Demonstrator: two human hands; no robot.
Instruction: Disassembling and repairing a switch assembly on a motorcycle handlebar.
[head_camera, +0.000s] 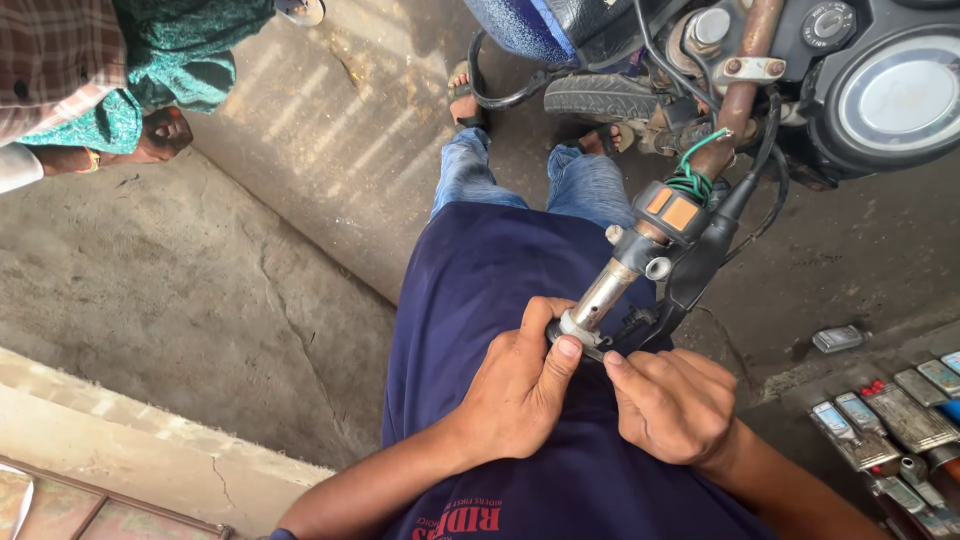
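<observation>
Here, bare end of handlebar (601, 297) just in front of dark blue shirt (480, 300), below orange switch box (672, 212) and black lever (695, 275). Best done, judging by grip: keep bar end steady, press evenly with both thumbs, keep fingers clear of lever. Left hand (520, 385) curled round bar end, thumb flat on rim, wrist bent inward. Right hand (672, 405) half clenched, fingertips pinching small dark part at same rim; kind of part unclear. Forearms converging from below. Flat metal parts (880, 420) lying on ground at right.
</observation>
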